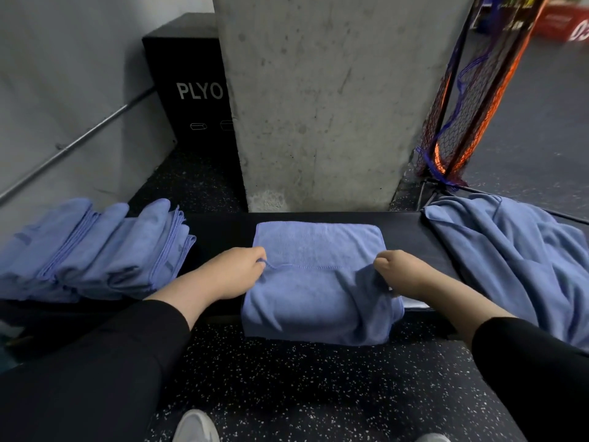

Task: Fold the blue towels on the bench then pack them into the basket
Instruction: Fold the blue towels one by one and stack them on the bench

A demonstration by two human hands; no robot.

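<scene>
A blue towel (318, 282) lies across the middle of the black bench (404, 231), its near part hanging over the front edge. A hemmed edge runs across it between my hands. My left hand (236, 272) pinches that edge at the towel's left side. At the right side my right hand (401, 272) grips the same edge with curled fingers. Folded blue towels (95, 250) lean in a row on the bench's left end. A loose heap of unfolded blue towels (516, 260) covers the right end. No basket is visible.
A concrete pillar (325, 100) rises right behind the bench. A black box marked PLYO (191, 90) stands behind it at the left. Orange and blue netting on poles (462, 106) leans at the right. Speckled rubber floor (302, 384) and my shoes lie below.
</scene>
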